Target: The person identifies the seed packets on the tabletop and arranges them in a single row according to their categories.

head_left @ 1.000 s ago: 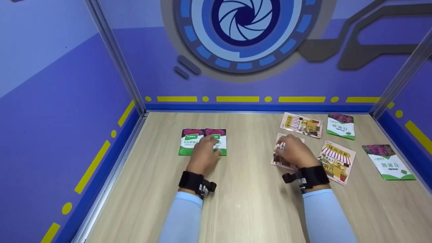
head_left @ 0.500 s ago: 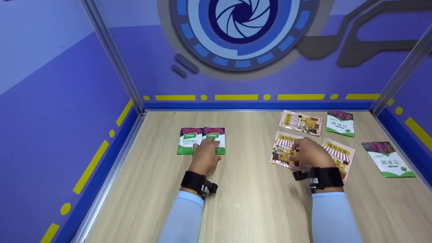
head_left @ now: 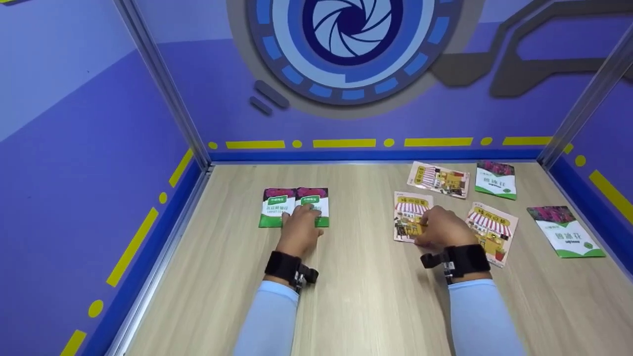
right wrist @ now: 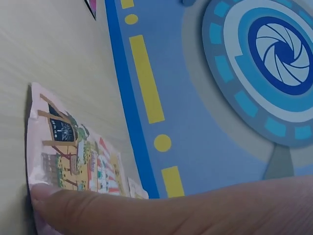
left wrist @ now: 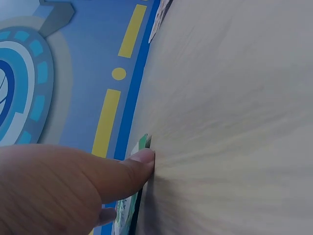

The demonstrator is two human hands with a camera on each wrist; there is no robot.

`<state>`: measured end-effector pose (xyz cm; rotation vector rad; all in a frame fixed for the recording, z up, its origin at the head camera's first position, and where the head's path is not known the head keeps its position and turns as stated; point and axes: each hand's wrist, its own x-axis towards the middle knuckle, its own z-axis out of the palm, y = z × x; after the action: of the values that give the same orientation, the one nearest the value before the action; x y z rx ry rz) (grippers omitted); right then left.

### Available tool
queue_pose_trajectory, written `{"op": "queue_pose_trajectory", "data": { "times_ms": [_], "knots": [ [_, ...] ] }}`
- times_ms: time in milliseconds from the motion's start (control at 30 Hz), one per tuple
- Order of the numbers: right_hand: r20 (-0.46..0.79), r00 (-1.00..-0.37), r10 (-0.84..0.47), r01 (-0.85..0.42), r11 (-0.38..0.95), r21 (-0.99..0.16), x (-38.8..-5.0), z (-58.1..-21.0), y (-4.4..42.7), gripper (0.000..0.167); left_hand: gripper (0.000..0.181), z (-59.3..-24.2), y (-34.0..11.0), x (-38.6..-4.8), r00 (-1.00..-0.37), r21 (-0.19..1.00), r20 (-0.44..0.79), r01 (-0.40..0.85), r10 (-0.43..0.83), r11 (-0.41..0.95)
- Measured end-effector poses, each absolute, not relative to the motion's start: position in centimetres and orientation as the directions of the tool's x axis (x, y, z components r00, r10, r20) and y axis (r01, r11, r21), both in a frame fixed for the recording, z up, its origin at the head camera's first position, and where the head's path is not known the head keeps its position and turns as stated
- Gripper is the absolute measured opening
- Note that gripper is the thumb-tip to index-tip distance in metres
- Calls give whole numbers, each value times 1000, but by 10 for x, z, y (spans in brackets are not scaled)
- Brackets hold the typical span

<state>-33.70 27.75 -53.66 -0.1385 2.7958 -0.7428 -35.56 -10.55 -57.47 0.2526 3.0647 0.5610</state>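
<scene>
Left hand [head_left: 299, 227]: fingers loosely spread over a green packet [head_left: 320, 201], its twin packet [head_left: 276, 205] snug on the left
Right hand [head_left: 445, 227]: thumb at the edge of a pink packet [head_left: 409, 215], honestly can't tell if it's pinching
Beyond right hand: sideways pink pouch [head_left: 438, 180], flower pouch [head_left: 496, 180] beside it

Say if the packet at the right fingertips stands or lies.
Lying: head view shows the pink packet printed face up on the table.
</scene>
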Motion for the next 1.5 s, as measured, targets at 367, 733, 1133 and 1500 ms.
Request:
{"op": "queue_pose_trajectory", "data": {
  "times_ms": [367,733,1133,1500],
  "knots": [
    [1,-975,-222,-210,920,-332,-352,-566,232,39,55,-573,-95,-358,-987,366,18,155,160,918],
    [129,-960,-247,-276,907,-318,-351,-571,216,25,56,-574,-86,-360,-994,368,-8,98,108,924],
    [108,-936,-335,-352,880,-318,-355,-580,166,38,50,-576,-106,-354,-992,404,7,120,128,907],
    [111,-919,-379,-394,859,-326,-349,-572,171,28,45,-575,-94,-358,-989,362,36,148,145,920]
  ]
}}
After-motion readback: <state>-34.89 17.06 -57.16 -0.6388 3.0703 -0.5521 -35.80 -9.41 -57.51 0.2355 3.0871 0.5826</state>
